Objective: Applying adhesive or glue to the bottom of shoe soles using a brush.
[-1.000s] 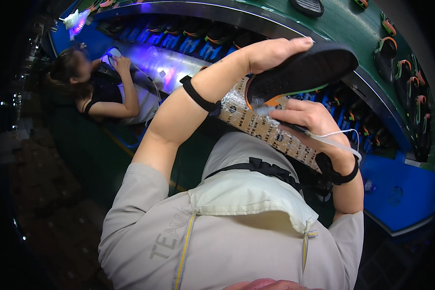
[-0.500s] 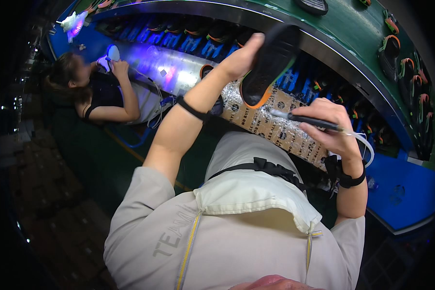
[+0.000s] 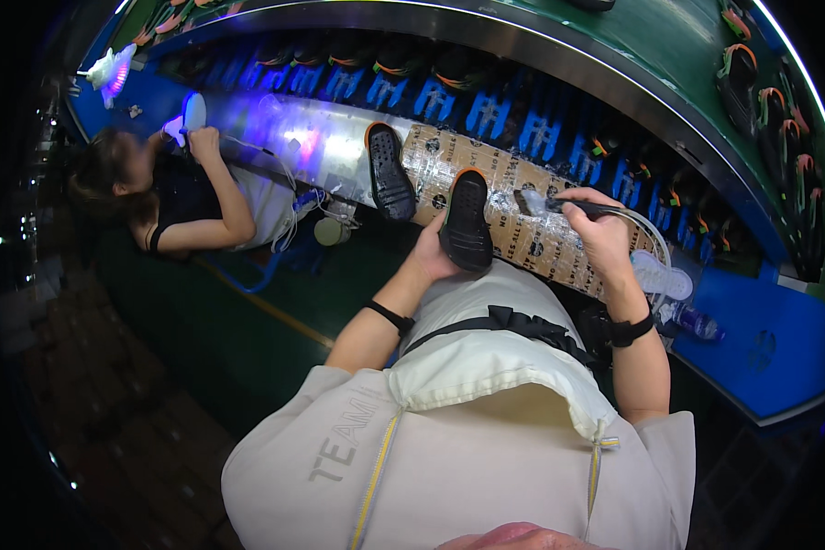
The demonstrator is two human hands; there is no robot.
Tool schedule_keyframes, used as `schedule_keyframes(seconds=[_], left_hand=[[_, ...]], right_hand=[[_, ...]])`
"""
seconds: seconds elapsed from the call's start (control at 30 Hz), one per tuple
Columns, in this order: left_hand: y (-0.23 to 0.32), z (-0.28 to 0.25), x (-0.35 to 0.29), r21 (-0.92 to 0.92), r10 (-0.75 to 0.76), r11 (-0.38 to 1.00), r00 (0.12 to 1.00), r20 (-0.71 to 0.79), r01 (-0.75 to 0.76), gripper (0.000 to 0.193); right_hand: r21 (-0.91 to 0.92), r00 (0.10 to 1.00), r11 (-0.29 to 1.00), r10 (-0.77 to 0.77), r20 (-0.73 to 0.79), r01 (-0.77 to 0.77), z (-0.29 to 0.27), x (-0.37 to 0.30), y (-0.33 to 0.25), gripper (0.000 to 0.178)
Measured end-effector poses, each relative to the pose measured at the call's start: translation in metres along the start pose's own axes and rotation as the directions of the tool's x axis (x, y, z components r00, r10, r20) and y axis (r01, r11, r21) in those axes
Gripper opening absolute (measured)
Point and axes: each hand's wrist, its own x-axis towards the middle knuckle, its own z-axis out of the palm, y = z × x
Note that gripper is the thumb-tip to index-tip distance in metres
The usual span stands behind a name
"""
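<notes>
Over the near edge of the brown, cardboard-covered table [image 3: 543,249], the fingers of our left hand [image 3: 433,251] are grasping a black, orange-rimmed shoe sole [image 3: 467,220]; over its middle, our right hand's [image 3: 601,229] are gripping a black-handled brush [image 3: 543,203]. We're apparently readying for brushing; the next move is calling for steadying the sole beneath the bristles.

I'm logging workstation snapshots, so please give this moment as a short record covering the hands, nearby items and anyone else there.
Left hand: holds a black shoe sole with orange edging
Right hand: grips a dark-handled brush
Brush position: right of the held sole, apart from it
Work surface: brown printed covering
Left of held sole: second black sole
Farther right: white sole-shaped piece, bottle
Co-worker: at left, holding a pale oval piece
</notes>
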Motion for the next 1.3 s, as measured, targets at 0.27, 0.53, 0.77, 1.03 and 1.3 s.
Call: schedule_keyframes(seconds=[0.27, 0.53, 0.77, 1.03, 1.3], left_hand=[[-0.038, 0.068, 0.006, 0.126, 0.152, 0.975, 0.966, 0.211, -0.181, 0.082], [-0.049, 0.114, 0.008, 0.362, 0.322, 0.844, 0.913, 0.250, -0.396, 0.073], [-0.035, 0.130, 0.010, 0.385, 0.294, 0.818, 0.885, 0.360, -0.428, 0.076], [-0.060, 0.165, -0.001, 0.375, 0.209, 0.851, 0.891, 0.403, -0.369, 0.078], [-0.054, 0.188, -0.010, 0.356, 0.231, 0.826, 0.838, 0.494, -0.437, 0.081]], right_hand=[[-0.156, 0.993, 0.986, -0.077, -0.093, 0.062, 0.045, 0.035, -0.033, 0.024], [-0.333, 0.774, 0.729, -0.633, 0.007, 0.598, 0.051, 0.022, -0.055, 0.018], [-0.329, 0.765, 0.749, -0.350, 0.541, 0.575, 0.013, -0.014, -0.099, 0.017], [-0.317, 0.633, 0.643, -0.760, -0.147, 0.698, 0.027, 0.022, -0.106, 0.025], [-0.151, 0.729, 0.738, -0.674, -0.123, 0.657, 0.021, 0.024, -0.103, 0.029]])
